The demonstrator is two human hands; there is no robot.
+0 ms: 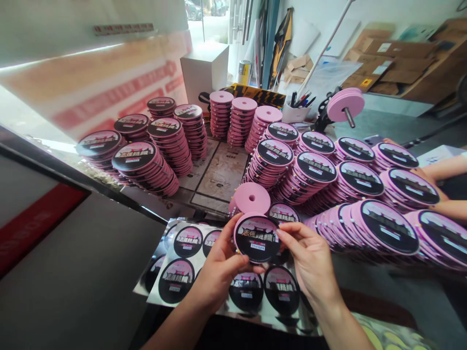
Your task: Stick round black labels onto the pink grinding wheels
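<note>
My left hand (223, 260) is closed round the left edge of a pink round spool (238, 228), thumb on the front and fingers behind. A round black and pink sticker (258, 240) covers the spool's face. At its right edge my right hand (308, 255) pinches with thumb and forefinger, touching the sticker's rim. Whether that edge lies flat is too small to tell. Below both hands lies a silvery sheet of round stickers (156, 296), partly hidden by my arms. Just behind the held spool stands a bare pink spool (250, 194) with a hole in its middle.
Several stacks of labelled spools (315, 165) fill the right side; more labelled stacks (164, 129) stand left. Unlabelled stacks (244, 104) stand at the back, near a pen cup (295, 113) and a spindle holding pink spools (346, 104). Another person's arms (447, 187) reach in from the right.
</note>
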